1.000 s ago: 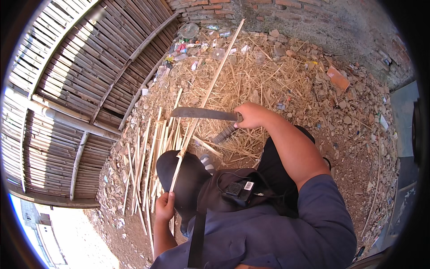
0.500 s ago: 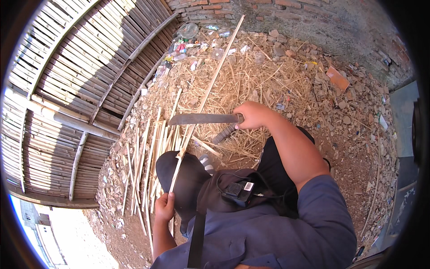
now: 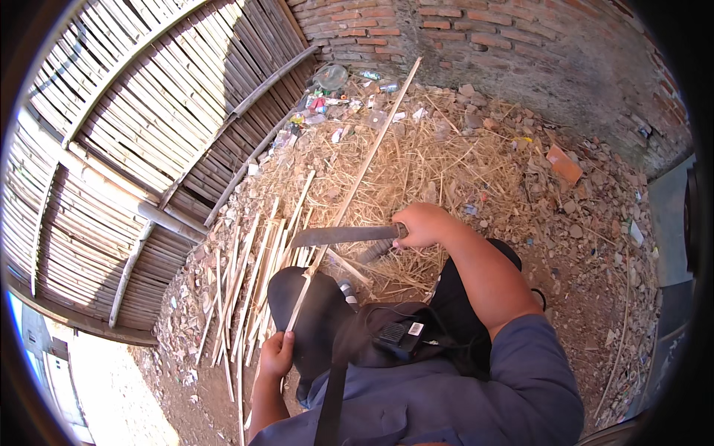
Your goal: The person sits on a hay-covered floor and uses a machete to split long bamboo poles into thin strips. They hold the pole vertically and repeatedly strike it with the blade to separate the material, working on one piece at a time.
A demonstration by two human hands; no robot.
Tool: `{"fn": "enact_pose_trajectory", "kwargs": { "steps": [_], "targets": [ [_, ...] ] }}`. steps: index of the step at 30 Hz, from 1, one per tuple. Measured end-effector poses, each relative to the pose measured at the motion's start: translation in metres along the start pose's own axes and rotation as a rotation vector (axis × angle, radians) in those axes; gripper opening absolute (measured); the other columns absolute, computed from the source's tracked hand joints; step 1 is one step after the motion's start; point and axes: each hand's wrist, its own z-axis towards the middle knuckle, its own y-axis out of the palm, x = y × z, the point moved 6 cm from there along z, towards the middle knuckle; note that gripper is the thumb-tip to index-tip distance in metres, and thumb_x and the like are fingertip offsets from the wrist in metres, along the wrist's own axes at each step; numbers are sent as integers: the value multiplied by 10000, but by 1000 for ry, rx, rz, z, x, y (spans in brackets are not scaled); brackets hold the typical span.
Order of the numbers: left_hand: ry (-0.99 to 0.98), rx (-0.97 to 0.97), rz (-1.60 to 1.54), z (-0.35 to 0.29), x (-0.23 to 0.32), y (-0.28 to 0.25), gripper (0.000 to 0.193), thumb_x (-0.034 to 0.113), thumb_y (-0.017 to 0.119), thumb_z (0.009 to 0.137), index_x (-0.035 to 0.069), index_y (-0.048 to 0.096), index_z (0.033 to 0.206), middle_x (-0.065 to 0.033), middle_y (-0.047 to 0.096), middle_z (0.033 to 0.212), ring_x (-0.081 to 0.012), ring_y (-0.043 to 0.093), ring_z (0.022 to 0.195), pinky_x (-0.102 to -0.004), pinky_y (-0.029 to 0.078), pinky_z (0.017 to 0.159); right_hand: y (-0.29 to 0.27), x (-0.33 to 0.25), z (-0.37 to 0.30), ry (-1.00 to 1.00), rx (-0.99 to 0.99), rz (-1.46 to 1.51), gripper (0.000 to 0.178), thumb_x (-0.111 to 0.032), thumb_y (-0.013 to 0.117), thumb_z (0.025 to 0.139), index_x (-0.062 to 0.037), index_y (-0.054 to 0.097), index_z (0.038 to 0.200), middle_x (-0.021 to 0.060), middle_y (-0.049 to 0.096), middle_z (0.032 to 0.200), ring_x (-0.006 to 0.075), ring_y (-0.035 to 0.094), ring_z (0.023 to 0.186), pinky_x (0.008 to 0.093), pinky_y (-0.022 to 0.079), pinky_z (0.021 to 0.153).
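My right hand [image 3: 421, 224] is closed round the handle of a machete [image 3: 338, 236], whose broad dark blade points left. The blade lies across a long pale bamboo strip [image 3: 370, 158]; whether they touch I cannot tell. Near its lower end the strip is gripped by my left hand [image 3: 277, 354], between thumb and fingers. From there it slants up and away over my left knee toward the brick wall. A frayed knot shows on it by the knee. Under the machete's handle, a ridged brown rod-like piece [image 3: 375, 250] rests on the straw, partly covered.
Split bamboo strips [image 3: 239, 297] lie in a bundle left of my knee. Straw shavings [image 3: 416, 163] and rubble cover the ground ahead. A bamboo-slat fence [image 3: 141, 141] stands left, a brick wall [image 3: 491, 37] behind. A black boxy device [image 3: 400, 338] sits on my lap.
The whole scene sits lower in the picture, as the view has tilted up. Both hands keep their grips, and the blade stays across the strip with little visible shift.
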Motion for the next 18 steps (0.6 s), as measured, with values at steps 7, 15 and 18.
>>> {"fn": "enact_pose_trajectory", "kwargs": {
  "steps": [7,15,18],
  "targets": [
    [34,41,-32,-1,14,-2,527,397,584,1020,19,500,662,-27,452,560,-107,406,572,-344,354,520,-27,72,-4,256,249,121,320,-375,777,812,-112,715,983,123,686,821,310,684,793,443,520,714],
    [36,25,-34,-1,5,2,527,413,567,1023,8,541,687,-33,484,569,-108,439,576,-348,364,526,0,-9,-6,-15,-33,-55,305,-338,776,807,-102,724,992,133,707,885,324,695,860,447,533,757],
    [15,7,-66,2,-17,2,518,421,555,1030,7,570,719,-24,507,598,-103,462,607,-337,374,544,-25,25,-8,105,77,53,291,-332,780,811,-97,726,975,130,706,872,320,696,849,446,533,753]
  ]
}}
